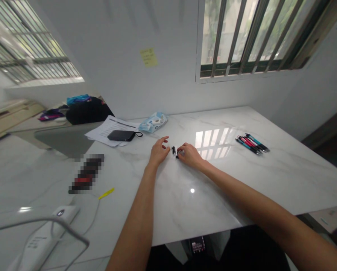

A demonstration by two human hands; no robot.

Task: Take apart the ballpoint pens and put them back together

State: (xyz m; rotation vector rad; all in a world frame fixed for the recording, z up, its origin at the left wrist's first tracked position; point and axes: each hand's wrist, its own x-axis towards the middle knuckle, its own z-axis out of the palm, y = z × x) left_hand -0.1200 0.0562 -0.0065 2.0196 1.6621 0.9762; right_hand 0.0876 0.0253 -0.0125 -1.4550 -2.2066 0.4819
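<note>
Above the marble-patterned table (182, 203), my left hand (158, 152) has its fingers apart and holds nothing. Just to its right are small black pieces (173, 150), too small to name. Beside them a short, slim white-and-black piece (176, 152) stands at the fingertips of my right hand (190, 154). The thumb and fingers of that hand are drawn together on the slim piece, partly hiding it. Farther right lies a group of pens (251, 143) with teal, red and black barrels, apart from both hands.
Printed papers (100, 132) lie at the back left under a black power bank (121, 135). A blue-and-white packet (154, 122) sits by the wall. A blurred-out dark object (86, 174), a yellow strip (106, 193) and a white power strip (48, 235) with cable occupy the left.
</note>
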